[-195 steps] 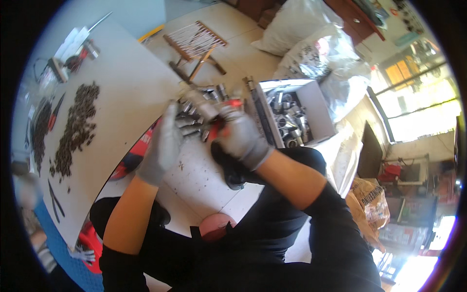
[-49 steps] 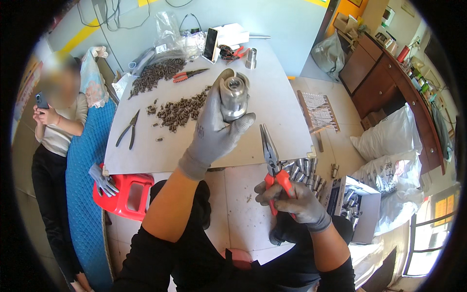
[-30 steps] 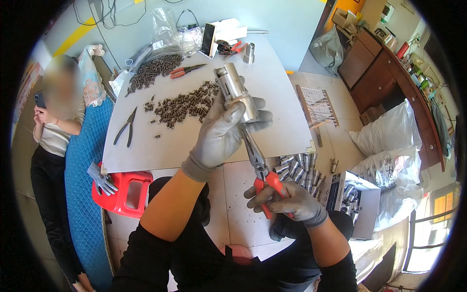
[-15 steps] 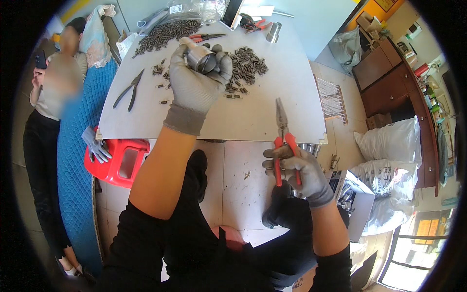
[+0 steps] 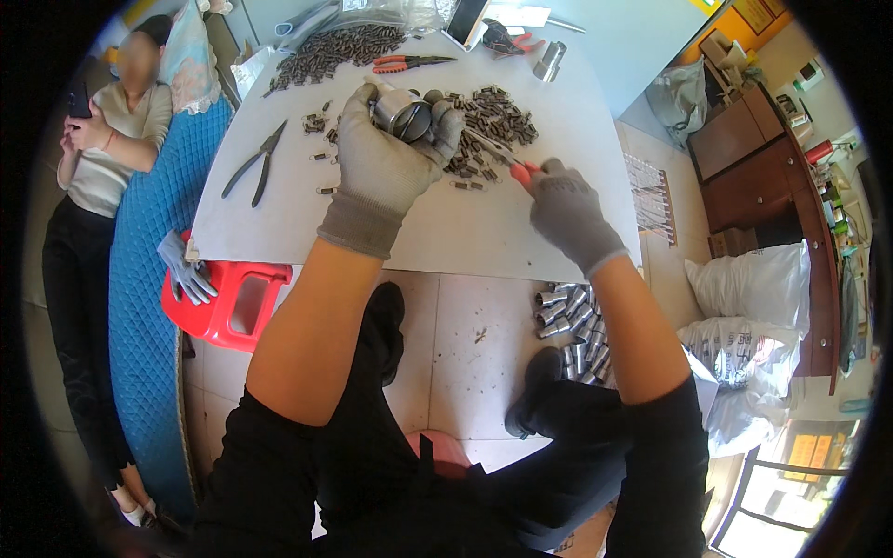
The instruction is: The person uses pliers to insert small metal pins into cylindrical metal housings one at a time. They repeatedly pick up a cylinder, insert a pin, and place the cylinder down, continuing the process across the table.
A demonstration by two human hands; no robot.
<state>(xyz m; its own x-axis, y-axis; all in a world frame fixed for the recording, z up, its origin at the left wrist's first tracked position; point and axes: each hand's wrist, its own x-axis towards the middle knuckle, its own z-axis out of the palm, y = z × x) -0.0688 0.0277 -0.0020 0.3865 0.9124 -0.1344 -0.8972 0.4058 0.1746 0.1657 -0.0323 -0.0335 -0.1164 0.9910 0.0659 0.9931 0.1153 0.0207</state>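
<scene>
My gloved left hand [image 5: 386,158] is wrapped round a shiny metal cylinder [image 5: 402,110], its open end facing right and toward me. In my gloved right hand [image 5: 572,209] are red-handled long-nose pliers [image 5: 521,173], closed in the fist, their jaws pointing left toward the cylinder. Whether the tips touch it or hold anything, I cannot tell. Behind the pliers lies a pile of small dark coil springs [image 5: 502,116]. A few loose springs [image 5: 317,122] are scattered left of my left hand.
On the table [image 5: 446,242] lie dark-handled pliers [image 5: 257,163], orange-handled pliers [image 5: 409,63], a larger spring heap [image 5: 339,51] and an upright metal cylinder [image 5: 550,61]. Several metal cylinders [image 5: 577,325] are on the floor at right. A red stool [image 5: 223,307] and a seated person [image 5: 121,121] are left.
My right hand has carried the pliers up and left from the table's front edge to beside the cylinder. My left hand still holds the cylinder; the view has shifted slightly.
</scene>
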